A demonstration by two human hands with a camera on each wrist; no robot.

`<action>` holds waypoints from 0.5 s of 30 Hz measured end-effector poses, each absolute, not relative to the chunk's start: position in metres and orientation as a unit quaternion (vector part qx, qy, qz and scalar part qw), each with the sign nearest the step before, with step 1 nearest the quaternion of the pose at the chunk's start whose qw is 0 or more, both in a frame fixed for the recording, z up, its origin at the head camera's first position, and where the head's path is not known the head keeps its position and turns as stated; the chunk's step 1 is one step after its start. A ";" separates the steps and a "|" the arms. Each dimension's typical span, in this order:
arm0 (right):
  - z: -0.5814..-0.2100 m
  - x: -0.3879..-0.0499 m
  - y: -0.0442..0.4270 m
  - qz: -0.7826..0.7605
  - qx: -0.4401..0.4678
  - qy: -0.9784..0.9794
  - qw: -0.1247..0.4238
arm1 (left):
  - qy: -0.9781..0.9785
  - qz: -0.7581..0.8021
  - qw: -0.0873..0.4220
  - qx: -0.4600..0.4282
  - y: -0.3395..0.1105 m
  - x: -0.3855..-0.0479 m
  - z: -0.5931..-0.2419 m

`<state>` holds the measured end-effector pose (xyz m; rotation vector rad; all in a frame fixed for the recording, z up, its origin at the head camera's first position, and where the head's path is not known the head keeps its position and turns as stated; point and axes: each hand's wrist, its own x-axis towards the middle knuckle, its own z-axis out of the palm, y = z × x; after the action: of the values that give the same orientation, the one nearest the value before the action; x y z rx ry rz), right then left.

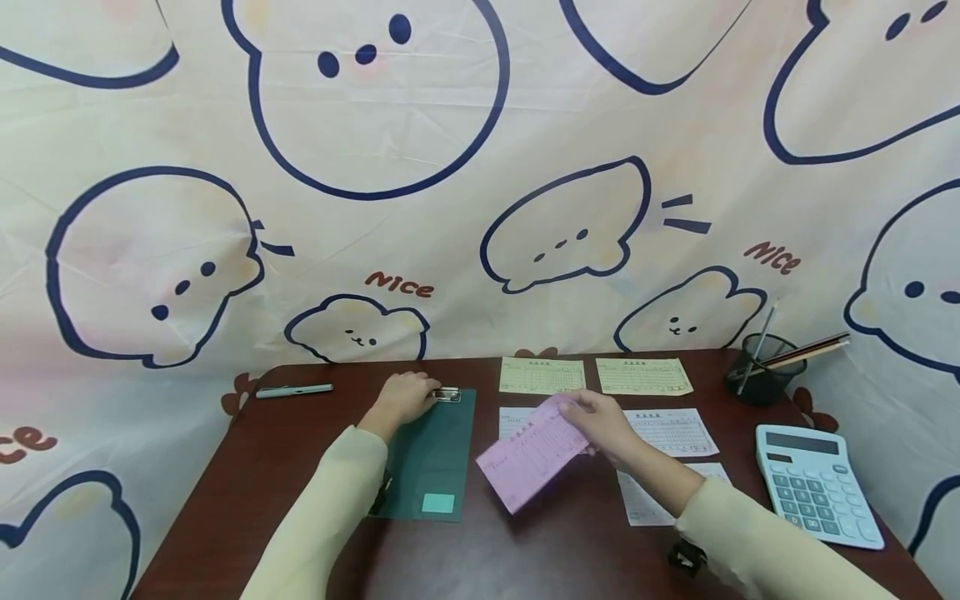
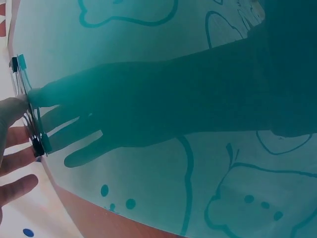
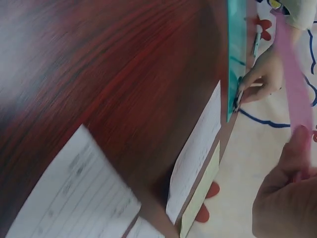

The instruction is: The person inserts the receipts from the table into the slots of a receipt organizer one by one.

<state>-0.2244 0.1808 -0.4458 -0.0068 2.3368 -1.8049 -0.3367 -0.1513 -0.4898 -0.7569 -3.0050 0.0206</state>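
Observation:
A teal translucent clipboard [image 1: 431, 450] lies on the table, with a small light-green label low on it. My left hand [image 1: 408, 397] pinches the metal clip [image 1: 448, 395] at its top edge; in the left wrist view the thumb and fingers are around the clip [image 2: 30, 111]. My right hand [image 1: 606, 427] holds a pink printed slip [image 1: 532, 454] by its upper right corner, tilted above the table to the right of the clipboard. In the right wrist view the thumb of my right hand [image 3: 287, 198] presses on the pink slip [image 3: 294, 84].
Two yellow-green slips [image 1: 542, 376] lie along the back edge, with white slips [image 1: 672, 432] in front of them, partly hidden by my right hand. A pen [image 1: 294, 391] lies back left. On the right are a black pencil cup [image 1: 761, 375] and a calculator [image 1: 817, 487].

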 end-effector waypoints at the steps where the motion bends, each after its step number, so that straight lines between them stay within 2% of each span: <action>1: -0.446 -0.225 0.177 -0.616 0.016 0.782 0.097 | -0.970 0.003 0.021 -0.243 -0.152 -0.337 -0.490; 7: -0.449 -0.231 0.154 -0.642 0.084 0.752 0.122 | -0.970 -0.009 0.023 -0.242 -0.153 -0.338 -0.490; 15: -0.453 -0.238 0.130 -0.682 0.085 0.700 0.191 | -0.967 -0.015 0.023 -0.252 -0.153 -0.340 -0.488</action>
<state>-0.2382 0.1297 -0.4533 0.2381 1.9671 -1.9166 -0.3396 -0.1528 -0.4881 -0.7815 -2.9943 -0.0458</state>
